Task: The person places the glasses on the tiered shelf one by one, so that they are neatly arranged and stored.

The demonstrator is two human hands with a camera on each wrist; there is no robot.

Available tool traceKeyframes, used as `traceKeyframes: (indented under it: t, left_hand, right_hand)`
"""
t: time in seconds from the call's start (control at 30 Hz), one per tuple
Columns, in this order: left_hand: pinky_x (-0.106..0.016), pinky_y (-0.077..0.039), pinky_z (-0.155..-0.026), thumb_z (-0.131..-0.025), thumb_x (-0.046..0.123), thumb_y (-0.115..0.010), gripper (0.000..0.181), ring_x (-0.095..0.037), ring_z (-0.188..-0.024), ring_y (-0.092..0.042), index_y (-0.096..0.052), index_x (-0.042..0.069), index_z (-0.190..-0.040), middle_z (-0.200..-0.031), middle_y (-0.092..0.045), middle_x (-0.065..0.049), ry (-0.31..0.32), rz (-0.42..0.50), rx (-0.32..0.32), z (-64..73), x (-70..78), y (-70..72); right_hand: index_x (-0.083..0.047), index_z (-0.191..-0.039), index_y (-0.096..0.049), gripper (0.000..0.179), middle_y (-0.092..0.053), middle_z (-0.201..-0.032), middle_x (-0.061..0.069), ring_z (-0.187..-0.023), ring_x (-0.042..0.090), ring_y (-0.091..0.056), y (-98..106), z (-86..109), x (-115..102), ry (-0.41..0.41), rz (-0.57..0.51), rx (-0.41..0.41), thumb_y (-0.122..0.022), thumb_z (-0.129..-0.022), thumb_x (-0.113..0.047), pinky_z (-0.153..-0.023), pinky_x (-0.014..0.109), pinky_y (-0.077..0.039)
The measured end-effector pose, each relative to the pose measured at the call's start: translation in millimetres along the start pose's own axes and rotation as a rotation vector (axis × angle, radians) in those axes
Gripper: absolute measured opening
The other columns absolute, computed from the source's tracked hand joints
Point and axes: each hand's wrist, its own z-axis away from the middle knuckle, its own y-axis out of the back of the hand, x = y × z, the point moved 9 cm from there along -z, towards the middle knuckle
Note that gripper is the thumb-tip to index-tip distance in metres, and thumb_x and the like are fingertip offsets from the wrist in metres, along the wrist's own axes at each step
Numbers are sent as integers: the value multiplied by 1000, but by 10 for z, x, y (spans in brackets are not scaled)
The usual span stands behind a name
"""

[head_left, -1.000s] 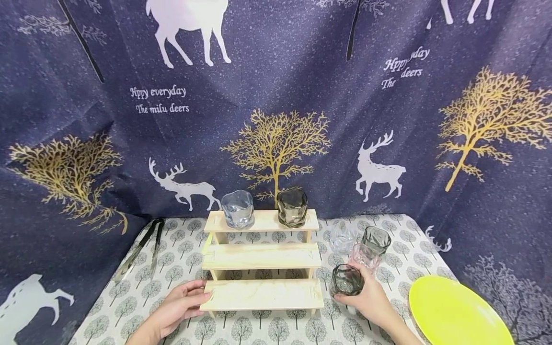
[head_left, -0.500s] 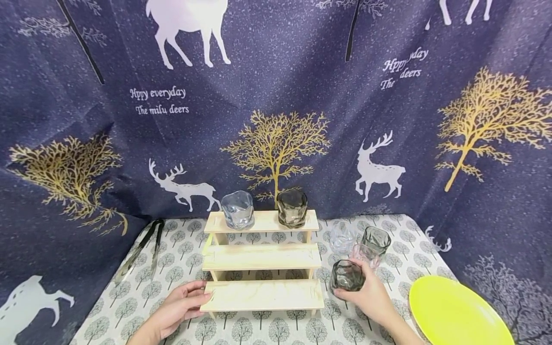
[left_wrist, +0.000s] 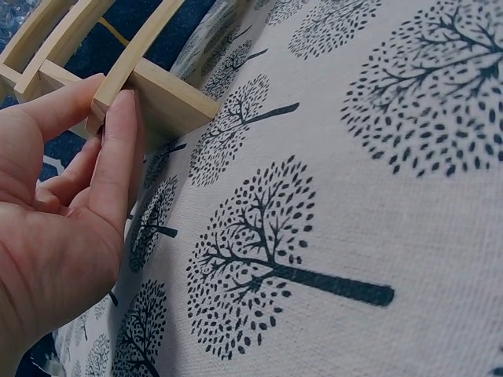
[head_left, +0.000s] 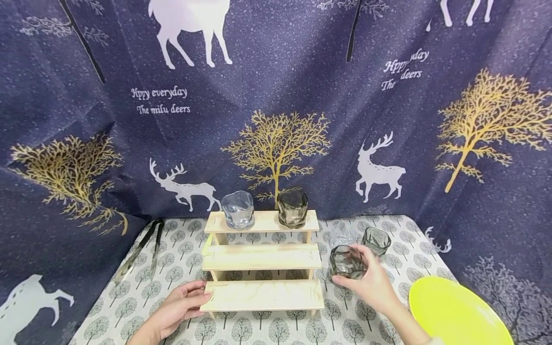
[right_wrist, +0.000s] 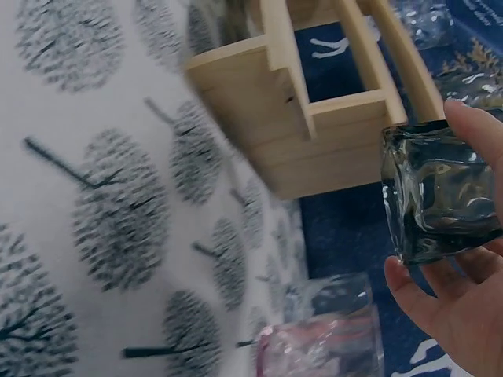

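My left hand [head_left: 178, 306] pinches the left end of the lowest shelf of a three-tier wooden display rack [head_left: 263, 294]; the left wrist view has the thumb and fingers on either side of the board's end. To the right of the rack, my right hand [head_left: 373, 280] holds a dark grey, wavy-sided drinking glass [head_left: 345, 263], thumb on one side and fingers on the other. In the right wrist view that glass [right_wrist: 440, 192] appears above the table, beside the rack. On the top shelf stand a pale blue glass [head_left: 238, 211] and a smoky brown glass [head_left: 293, 208].
Behind my right hand, a clear glass [head_left: 343, 233] and a grey-green glass [head_left: 377, 241] stand on the tree-print cloth. A pink glass [right_wrist: 318, 349] shows in the right wrist view. Tongs [head_left: 155, 242] lie at the left; a yellow plate [head_left: 459, 314] lies front right.
My right hand has lifted the dark grey glass and moved it slightly away from me, now covering the pink glass in the head view. The left hand stays on the rack.
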Motion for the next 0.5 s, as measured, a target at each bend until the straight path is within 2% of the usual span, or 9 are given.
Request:
traceKeyframes:
  t: [0.07, 0.13, 0.33, 0.5]
  left_hand:
    - [-40, -59, -89, -105, 16, -63, 66, -23, -104, -69, -30, -16, -152, -119, -67, -5, -2, -1, 1, 1, 4, -3]
    - [-40, -59, -89, -105, 17, -63, 67, -23, -104, -69, -29, -16, -152, -119, -67, -6, -1, -3, 2, 3, 8, -4]
    - [-40, -59, -89, -104, 18, -64, 69, -23, -104, -69, -29, -16, -153, -118, -66, -6, 16, -5, 14, 2, -11, 21]
    - [-41, -59, -88, -104, 18, -64, 67, -23, -103, -69, -30, -15, -152, -118, -66, -6, 22, 1, 18, -7, -29, 29]
  right_hand:
    - [-14, -144, -51, 89, -68, -125, 7, -110, 22, -66, 14, -22, -79, 35, -30, 4, -99, -70, -26, -93, 28, -54]
    - [-15, -144, -51, 88, -69, -125, 8, -110, 23, -66, 15, -39, -166, 65, -65, -2, -99, -70, -23, -92, 25, -54]
    - [-21, -147, -52, 92, -69, -127, 3, -113, 23, -66, -25, -80, -330, 68, -61, -18, -99, -69, -28, -95, 28, -53]
    - [-18, -147, -53, 89, -69, -126, 5, -112, 24, -67, -42, -90, -413, 108, -63, -11, -98, -71, -26, -93, 26, -54]
